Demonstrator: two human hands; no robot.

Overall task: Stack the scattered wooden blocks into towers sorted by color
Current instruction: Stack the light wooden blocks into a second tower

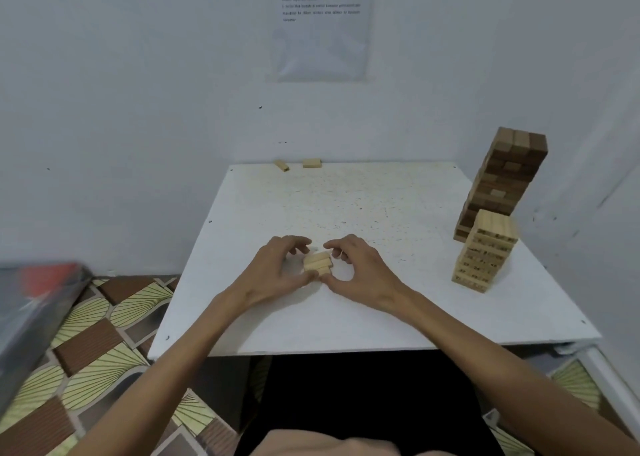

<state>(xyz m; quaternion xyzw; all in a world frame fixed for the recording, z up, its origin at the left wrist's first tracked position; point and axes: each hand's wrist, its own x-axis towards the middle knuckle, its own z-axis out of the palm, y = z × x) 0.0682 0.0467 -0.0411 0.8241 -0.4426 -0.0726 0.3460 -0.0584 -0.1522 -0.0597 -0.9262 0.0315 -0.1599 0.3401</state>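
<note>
Both hands grip one cluster [318, 264] of light blocks on the surface [346, 313], left hand [277, 274] and right hand [362, 272] curled on opposite sides. At right stand a light tower [485, 251] and a taller dark tower [504, 182]; two loose blocks [311, 163] lie at the far edge.

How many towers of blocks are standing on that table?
2. A tall dark tower stands at the table's far right; a shorter light tower stands just in front of it. The left hand and right hand grip a small bundle of light blocks, no tower yet.
</note>
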